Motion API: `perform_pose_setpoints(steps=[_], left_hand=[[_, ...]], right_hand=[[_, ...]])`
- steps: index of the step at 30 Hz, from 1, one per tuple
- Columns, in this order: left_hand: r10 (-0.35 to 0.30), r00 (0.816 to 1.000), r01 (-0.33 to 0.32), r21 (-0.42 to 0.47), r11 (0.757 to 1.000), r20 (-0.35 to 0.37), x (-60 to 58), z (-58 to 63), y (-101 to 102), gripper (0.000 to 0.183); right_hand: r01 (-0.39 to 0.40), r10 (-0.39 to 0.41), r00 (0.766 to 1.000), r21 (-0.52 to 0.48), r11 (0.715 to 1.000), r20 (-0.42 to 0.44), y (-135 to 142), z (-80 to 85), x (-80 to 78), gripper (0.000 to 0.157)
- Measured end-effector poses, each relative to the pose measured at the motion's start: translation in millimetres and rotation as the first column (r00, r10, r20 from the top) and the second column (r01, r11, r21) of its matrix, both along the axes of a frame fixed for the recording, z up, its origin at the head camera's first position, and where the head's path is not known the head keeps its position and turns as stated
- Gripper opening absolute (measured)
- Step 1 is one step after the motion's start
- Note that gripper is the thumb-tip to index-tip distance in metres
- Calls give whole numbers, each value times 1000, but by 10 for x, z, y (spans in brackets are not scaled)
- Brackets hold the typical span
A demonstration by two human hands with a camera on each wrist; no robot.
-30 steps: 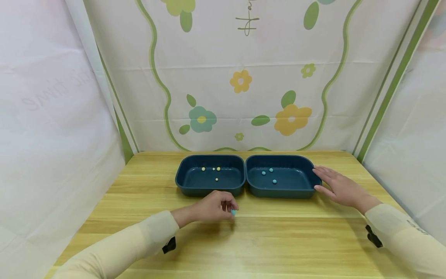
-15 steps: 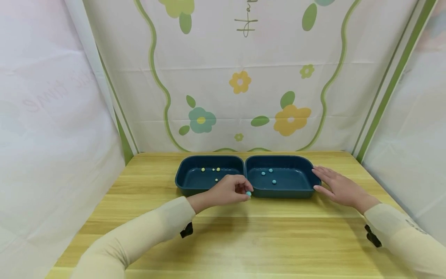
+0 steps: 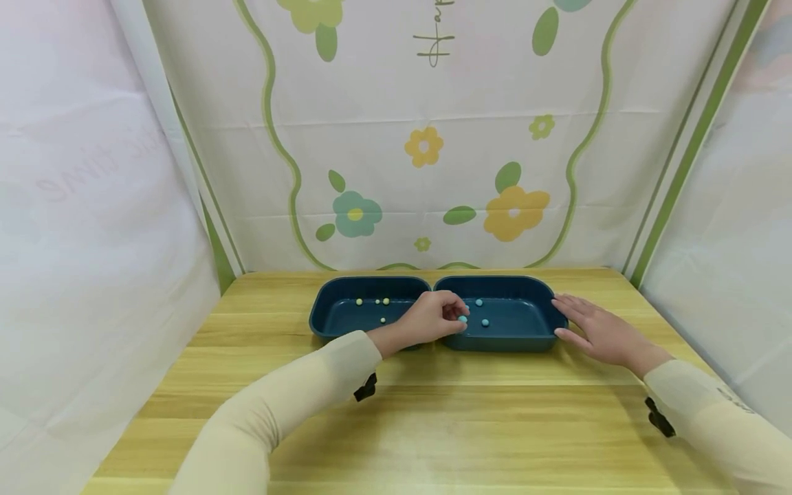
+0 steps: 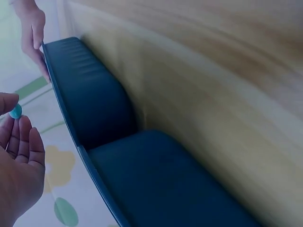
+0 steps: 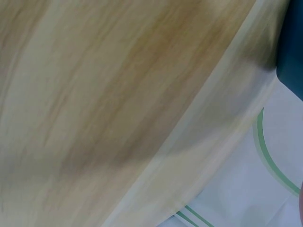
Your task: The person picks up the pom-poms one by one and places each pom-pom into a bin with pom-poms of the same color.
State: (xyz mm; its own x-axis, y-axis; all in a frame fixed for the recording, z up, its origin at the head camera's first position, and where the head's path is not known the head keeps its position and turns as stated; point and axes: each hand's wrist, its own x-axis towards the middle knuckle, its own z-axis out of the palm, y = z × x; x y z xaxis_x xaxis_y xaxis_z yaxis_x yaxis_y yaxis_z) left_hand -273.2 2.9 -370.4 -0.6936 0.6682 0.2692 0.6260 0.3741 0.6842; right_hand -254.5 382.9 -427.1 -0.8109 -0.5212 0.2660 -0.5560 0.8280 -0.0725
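Between thumb and fingertips, my left hand pinches a small light-blue ball above the near left part of the right-hand blue tray. The left wrist view also shows that blue ball at the thumb tip. Inside the right tray lie small blue balls, one partly hidden by the left hand. My right hand rests with extended fingers against the right end of this tray. Several small yellow balls lie in the left-hand blue tray, partly covered by the left forearm.
Both trays stand side by side, ends touching, towards the back of the wooden table. A printed flower cloth hangs behind the table, and white cloth walls flank it left and right.
My left hand has carried the blue ball up and to the right, from the table in front of the trays to above the right tray. The right hand stays at the tray's end.
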Motion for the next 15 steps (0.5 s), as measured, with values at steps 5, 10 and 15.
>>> perform_pose_setpoints(steps=[5, 10, 15], left_hand=[[14, 1000, -15, -16, 1000, -12, -127, -3, 130, 10], [38, 999, -41, -67, 997, -35, -252, -26, 253, 11], [46, 996, -55, -122, 991, -74, -350, -59, 362, 13]], right_hand=[[-2, 2, 1000, 4, 1000, -3, -7, 10, 7, 63], [-1, 1, 1000, 4, 1000, -9, -5, 18, 14, 63], [-1, 1, 1000, 5, 1000, -11, -12, 26, 12, 63]])
